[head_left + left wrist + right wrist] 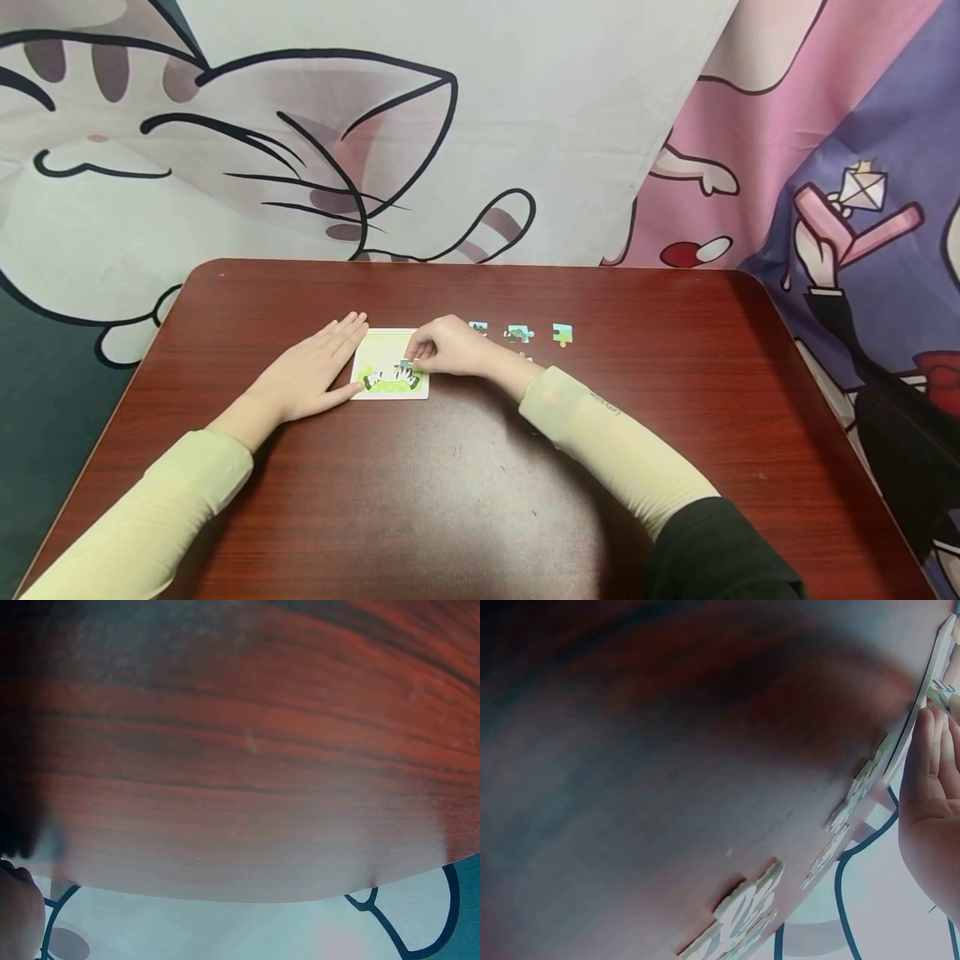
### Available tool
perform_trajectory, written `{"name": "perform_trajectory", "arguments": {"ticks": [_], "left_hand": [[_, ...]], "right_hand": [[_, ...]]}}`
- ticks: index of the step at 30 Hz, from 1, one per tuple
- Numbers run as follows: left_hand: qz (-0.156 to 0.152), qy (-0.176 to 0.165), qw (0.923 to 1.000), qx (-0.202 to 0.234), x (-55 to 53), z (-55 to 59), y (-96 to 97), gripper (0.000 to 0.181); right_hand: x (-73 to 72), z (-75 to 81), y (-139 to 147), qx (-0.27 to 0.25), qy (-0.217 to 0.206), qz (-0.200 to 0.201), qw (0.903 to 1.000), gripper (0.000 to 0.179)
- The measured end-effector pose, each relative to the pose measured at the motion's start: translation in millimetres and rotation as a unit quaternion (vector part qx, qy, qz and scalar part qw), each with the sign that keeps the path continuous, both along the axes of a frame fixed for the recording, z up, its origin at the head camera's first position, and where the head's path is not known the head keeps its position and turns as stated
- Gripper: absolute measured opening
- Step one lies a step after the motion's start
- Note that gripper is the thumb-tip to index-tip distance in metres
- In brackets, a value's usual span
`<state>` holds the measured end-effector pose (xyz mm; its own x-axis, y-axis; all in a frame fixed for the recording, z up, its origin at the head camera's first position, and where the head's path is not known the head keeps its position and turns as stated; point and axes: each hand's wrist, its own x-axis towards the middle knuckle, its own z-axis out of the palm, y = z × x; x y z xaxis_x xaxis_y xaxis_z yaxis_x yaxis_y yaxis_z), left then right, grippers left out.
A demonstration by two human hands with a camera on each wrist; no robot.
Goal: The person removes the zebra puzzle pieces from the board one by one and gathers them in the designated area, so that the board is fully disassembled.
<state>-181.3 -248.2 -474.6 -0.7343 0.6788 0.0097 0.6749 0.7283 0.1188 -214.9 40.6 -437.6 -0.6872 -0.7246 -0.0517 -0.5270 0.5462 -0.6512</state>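
A small jigsaw puzzle board [386, 340] with a pale border lies on the table, its lower part showing a black-and-white striped animal on green. My left hand [311, 371] lies flat along the board's left side, fingers straight and thumb at the lower left edge. Over the board's right part, my right hand [450, 346] pinches a small puzzle piece [406, 364] between thumb and fingers, partly hidden by them. In the right wrist view, the right hand [934, 795] shows beside the board's edge at far right. Only a bit of the left hand [19, 915] enters the left wrist view.
Loose puzzle pieces lie right of the board: one blue-green piece [562, 335], another [518, 333] nearer, and one [477, 327] partly behind the right hand. The brown table [480, 500] meets a cartoon-print cloth [562, 125] at its far edge.
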Motion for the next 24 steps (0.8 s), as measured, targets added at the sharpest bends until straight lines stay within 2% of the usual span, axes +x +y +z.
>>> {"name": "perform_trajectory", "arguments": {"ticks": [14, 24], "left_hand": [[-0.004, 0.003, 1.0000, 0.006, -0.1, -0.2, 0.6, 0.088], [-0.004, 0.002, 1.0000, 0.001, -0.4, 0.2, 0.0, 0.088]], "right_hand": [[0.1, 2.0, 10, -0.025, -0.015, -0.017, 0.9994, 0.009], [-0.3, 18.6, 32, -0.069, -0.030, -0.060, 0.9954, 0.008]]}}
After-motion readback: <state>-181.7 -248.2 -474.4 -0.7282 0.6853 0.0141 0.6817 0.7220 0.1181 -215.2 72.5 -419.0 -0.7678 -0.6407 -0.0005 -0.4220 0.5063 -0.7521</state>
